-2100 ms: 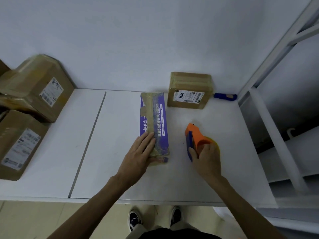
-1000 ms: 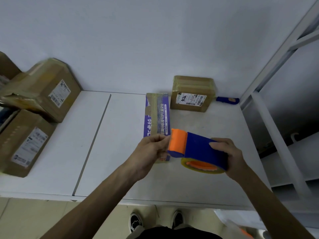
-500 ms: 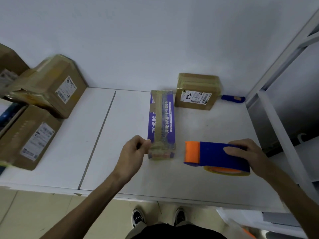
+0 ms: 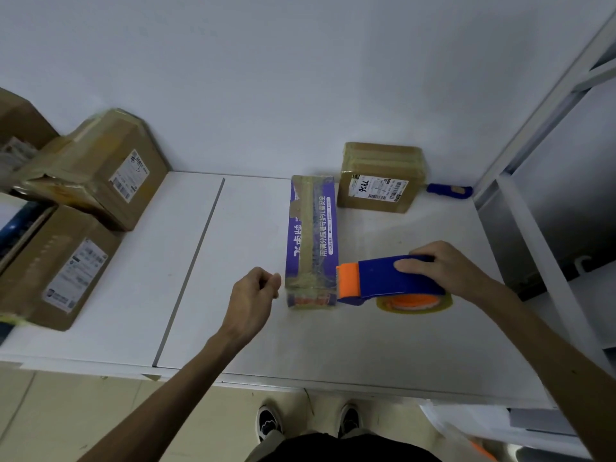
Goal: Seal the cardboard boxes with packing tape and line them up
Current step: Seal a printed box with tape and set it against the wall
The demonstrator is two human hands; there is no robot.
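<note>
My right hand (image 4: 443, 270) is wrapped over the blue body of the tape dispenser (image 4: 390, 278). Its orange mouth sits right against the near right corner of the long purple box (image 4: 328, 241), so tape can run across that end. My left hand (image 4: 253, 295) is just beside the box's near left corner, fingers curled in, thumb meeting forefinger. I can't tell whether a tape end is pinched there (clear tape hardly shows against the white table (image 4: 233, 335)). The box lies lengthwise away from me with a strip of tape (image 4: 308, 225) down its top seam, so I judge the near end is the part being closed. Behind it, by the wall, stands a small brown box (image 4: 380, 176), already taped and likely the start of the row. More brown boxes (image 4: 96, 171) are stacked at the left, well apart.
</note>
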